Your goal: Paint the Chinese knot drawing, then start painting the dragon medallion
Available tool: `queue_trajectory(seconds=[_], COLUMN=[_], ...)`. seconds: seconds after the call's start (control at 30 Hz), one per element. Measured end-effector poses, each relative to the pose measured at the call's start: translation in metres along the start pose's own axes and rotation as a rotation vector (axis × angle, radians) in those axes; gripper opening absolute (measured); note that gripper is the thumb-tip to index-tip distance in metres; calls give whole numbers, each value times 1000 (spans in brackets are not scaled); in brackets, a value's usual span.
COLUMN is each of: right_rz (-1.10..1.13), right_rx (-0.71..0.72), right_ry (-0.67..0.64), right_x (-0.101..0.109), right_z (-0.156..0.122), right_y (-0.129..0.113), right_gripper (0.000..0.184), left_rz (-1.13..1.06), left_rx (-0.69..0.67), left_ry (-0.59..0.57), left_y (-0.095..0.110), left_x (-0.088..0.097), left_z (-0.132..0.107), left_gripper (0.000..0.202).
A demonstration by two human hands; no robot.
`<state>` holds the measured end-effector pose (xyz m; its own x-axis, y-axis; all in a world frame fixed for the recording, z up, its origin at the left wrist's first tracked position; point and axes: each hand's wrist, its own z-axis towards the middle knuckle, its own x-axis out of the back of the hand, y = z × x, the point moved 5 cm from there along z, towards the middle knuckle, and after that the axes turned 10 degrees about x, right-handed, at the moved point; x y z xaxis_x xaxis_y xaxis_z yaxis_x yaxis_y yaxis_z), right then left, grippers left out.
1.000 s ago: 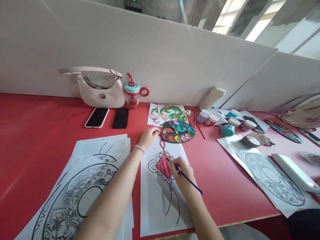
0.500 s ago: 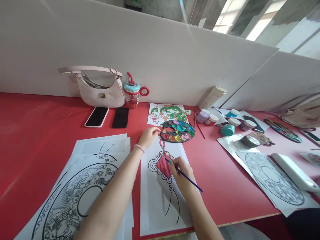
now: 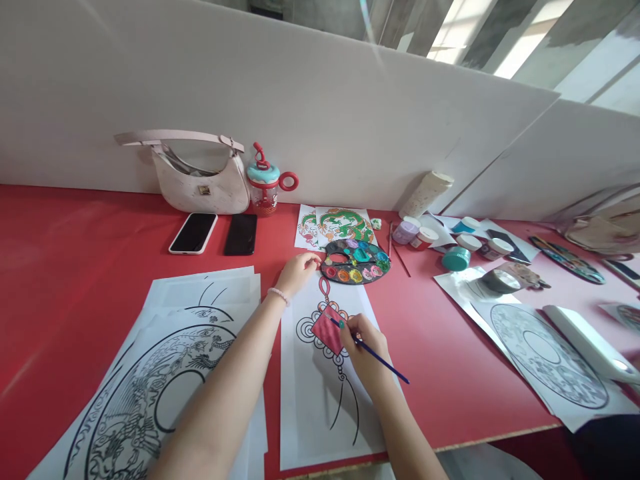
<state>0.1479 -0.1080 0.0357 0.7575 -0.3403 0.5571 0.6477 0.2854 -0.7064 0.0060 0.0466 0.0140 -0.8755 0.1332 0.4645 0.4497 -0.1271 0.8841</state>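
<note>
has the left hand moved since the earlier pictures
No, the left hand shows no clear shift: it stays at the left end of the paint palette, about as far from the black phone as before.

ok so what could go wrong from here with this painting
A slip of the paintbrush in the right hand might carry paint past the red diamond into the uncoloured loops beside it.
The paint palette sits right by the left hand at the drawing sheet's top end, so a nudge could spill paint there.
If the diamond is wet, which I can't tell, the nearby right hand could smear it.
</note>
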Motion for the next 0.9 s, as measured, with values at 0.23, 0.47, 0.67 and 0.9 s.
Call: queue_trajectory(seconds=[0.23,0.47,0.67,0.9], right_rz=[7,31,8,16], right_rx=[-24,-59,-8,-14], right_ry=[-18,-29,-61,-27], right_x=[0,2,1,2], right_z=[-1,-2,-1,-3], right_y=[0,-2,-4,-2], right_gripper=[20,20,19,20], left_rz=[-4,-2,5,-2], left_rx=[-3,-6,-13,-3], left_ry=[-5,-4,2,-4], left_y=[1,2,2,2], left_x=[1,1,1,1], left_z=[-1,0,-1,-1], left_gripper=[21,21,21,21])
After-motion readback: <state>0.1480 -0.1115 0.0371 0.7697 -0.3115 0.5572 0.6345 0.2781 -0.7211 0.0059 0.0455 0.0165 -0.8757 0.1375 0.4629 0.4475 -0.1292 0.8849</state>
